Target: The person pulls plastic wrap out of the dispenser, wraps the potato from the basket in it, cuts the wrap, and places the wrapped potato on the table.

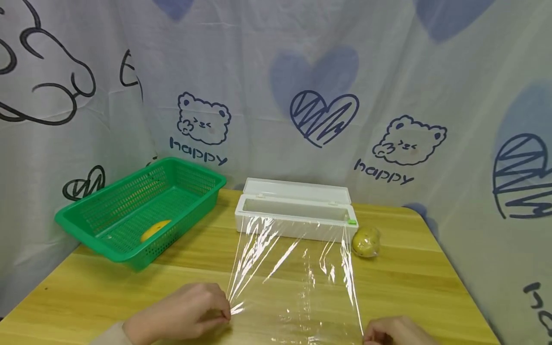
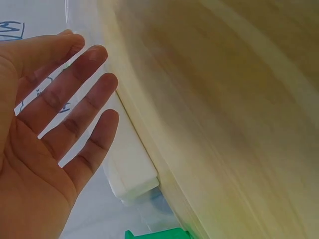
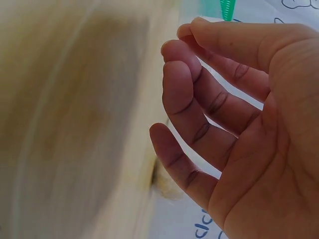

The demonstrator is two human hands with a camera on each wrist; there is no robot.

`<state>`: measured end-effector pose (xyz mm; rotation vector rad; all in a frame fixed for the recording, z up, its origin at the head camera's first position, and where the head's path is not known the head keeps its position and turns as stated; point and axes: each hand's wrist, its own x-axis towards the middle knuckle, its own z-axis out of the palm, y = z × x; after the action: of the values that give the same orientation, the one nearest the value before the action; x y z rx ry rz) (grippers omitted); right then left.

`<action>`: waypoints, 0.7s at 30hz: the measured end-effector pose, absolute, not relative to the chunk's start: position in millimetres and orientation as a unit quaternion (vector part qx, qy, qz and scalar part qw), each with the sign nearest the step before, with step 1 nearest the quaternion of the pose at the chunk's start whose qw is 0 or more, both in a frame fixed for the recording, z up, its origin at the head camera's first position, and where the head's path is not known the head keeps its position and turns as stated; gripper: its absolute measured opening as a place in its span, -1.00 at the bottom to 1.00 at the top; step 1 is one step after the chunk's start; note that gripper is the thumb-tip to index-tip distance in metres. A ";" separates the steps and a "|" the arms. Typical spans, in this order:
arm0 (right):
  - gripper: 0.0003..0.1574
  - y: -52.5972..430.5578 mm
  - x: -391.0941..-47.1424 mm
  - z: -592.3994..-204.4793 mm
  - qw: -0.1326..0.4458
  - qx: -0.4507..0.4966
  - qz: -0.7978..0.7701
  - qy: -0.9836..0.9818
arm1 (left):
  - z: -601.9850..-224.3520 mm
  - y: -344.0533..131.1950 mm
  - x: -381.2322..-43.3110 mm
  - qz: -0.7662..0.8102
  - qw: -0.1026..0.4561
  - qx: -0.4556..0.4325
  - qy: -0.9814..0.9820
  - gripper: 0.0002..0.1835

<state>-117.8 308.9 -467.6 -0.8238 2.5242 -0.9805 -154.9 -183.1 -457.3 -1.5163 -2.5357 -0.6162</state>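
A sheet of clear cling film (image 1: 293, 287) stretches from a white dispenser box (image 1: 297, 231) toward the front of the wooden table. My left hand (image 1: 185, 311) pinches the film's near left corner between thumb and index finger. At the near right corner, my right hand (image 1: 398, 330) pinches the film and is partly cut off by the frame's bottom. In the left wrist view the other fingers of the left hand (image 2: 65, 119) spread loosely. The right wrist view has the right hand (image 3: 234, 119) with thumb and index tip together, other fingers bent.
The box's lid (image 1: 297, 191) stands raised at the back, and a green slider (image 1: 352, 222) sits at its right end. A yellow, film-wrapped round fruit (image 1: 366, 242) lies beside that end. At left, a green basket (image 1: 178, 239) holds a yellow fruit (image 1: 154, 231). Printed curtain (image 1: 258, 158) hangs behind.
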 end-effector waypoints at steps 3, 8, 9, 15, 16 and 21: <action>-0.93 310.3 -119.2 -470.6 0.189 -0.264 -0.337 0.884 | -457.5 -184.7 -153.1 -0.200 0.038 -0.499 -0.842 -0.88; -0.96 315.8 -124.2 -483.4 0.220 -0.245 -0.327 0.886 | -459.0 -186.0 -152.1 -0.188 0.012 -0.498 -0.847 -0.90; -0.96 317.1 -125.0 -486.6 0.218 -0.247 -0.325 0.886 | -459.6 -186.0 -152.1 -0.185 0.011 -0.498 -0.847 -0.89; -0.95 315.8 -122.5 -488.6 0.193 -0.239 -0.318 0.897 | -461.6 -185.4 -151.8 -0.186 0.004 -0.498 -0.847 -0.91; -0.91 313.8 -121.5 -485.6 0.191 -0.229 -0.314 0.901 | -461.5 -185.3 -151.8 -0.189 -0.001 -0.497 -0.847 -0.91; -0.73 301.7 -116.8 -473.6 0.164 -0.192 -0.273 0.928 | -461.9 -184.7 -151.8 -0.185 0.001 -0.516 -0.837 -0.87</action>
<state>-116.8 301.7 -473.6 -0.5475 2.6461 -0.7782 -151.8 -184.7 -461.9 -1.6186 -2.6271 -0.5804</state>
